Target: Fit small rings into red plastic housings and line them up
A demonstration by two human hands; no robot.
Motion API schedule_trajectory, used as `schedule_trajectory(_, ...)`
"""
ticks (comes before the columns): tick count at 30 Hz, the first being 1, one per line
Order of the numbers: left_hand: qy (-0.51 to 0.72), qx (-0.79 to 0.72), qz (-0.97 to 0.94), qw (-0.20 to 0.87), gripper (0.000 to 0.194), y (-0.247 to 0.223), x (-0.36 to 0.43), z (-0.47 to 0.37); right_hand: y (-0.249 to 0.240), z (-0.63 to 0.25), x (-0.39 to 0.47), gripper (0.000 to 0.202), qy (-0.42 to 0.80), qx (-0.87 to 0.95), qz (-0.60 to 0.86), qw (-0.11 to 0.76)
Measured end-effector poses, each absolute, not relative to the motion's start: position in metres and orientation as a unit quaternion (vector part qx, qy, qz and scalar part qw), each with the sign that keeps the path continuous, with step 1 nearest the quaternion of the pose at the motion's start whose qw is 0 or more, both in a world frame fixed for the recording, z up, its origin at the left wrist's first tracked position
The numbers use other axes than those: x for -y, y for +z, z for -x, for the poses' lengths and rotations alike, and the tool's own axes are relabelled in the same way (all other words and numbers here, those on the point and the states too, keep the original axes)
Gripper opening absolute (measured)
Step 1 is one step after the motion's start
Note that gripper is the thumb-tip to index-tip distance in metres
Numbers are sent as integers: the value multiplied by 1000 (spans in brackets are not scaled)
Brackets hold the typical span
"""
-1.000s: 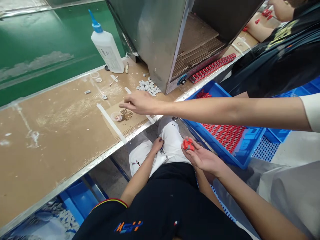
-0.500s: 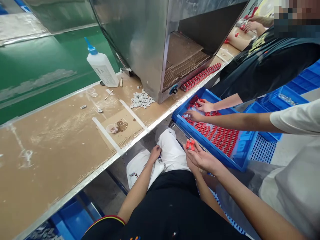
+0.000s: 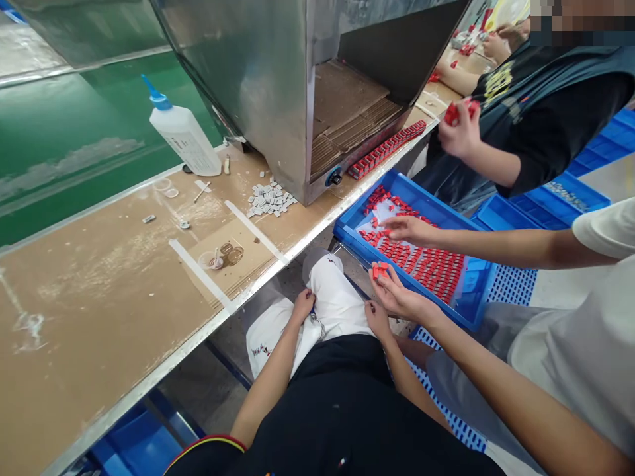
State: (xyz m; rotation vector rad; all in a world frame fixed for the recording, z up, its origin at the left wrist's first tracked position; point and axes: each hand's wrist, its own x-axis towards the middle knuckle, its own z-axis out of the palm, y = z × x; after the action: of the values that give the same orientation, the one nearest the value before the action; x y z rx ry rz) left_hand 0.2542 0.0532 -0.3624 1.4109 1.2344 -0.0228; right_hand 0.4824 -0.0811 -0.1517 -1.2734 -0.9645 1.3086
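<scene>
My left hand [image 3: 303, 305] rests on the left thigh of my white trousers [image 3: 331, 291], its fingers curled closed and nothing visible in them. Along the other thigh lies my right hand [image 3: 378, 319], loosely closed, also without a visible object. Just above my right hand, a co-worker's palm [image 3: 404, 301] holds a few small red parts [image 3: 380, 270]. That person's other hand [image 3: 407, 229] reaches over a blue tray [image 3: 341, 228], which holds many small red pieces [image 3: 421, 264] in rows on a white sheet.
On the brown worktable [image 3: 99, 297] stand a white squeeze bottle [image 3: 186, 142] with blue nozzle and a metal hood [image 3: 258, 86]. A pile of small grey pieces [image 3: 270, 199] lies beside it. A row of red parts [image 3: 387, 151] edges the table. Another co-worker's hand [image 3: 461, 129] grips red pieces.
A second co-worker's hand has lifted from the tray with red pieces. The nearer co-worker's hands have shifted slightly. My right hand shows more clearly; my hands stay on my lap.
</scene>
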Motion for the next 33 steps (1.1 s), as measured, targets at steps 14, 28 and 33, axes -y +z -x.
schedule_trajectory(14,-19,-534,-619,576,23,-362,-54,-257,-132,-496,80,58,-31,678,703,214)
schedule_trajectory(28,-13,-542,-612,576,17,-364,-54,-258,-102,-498,89,50,231,582,713,316)
schedule_trajectory(33,-6,-544,-612,573,10,-361,-55,-259,-103,-487,91,40,479,400,666,408)
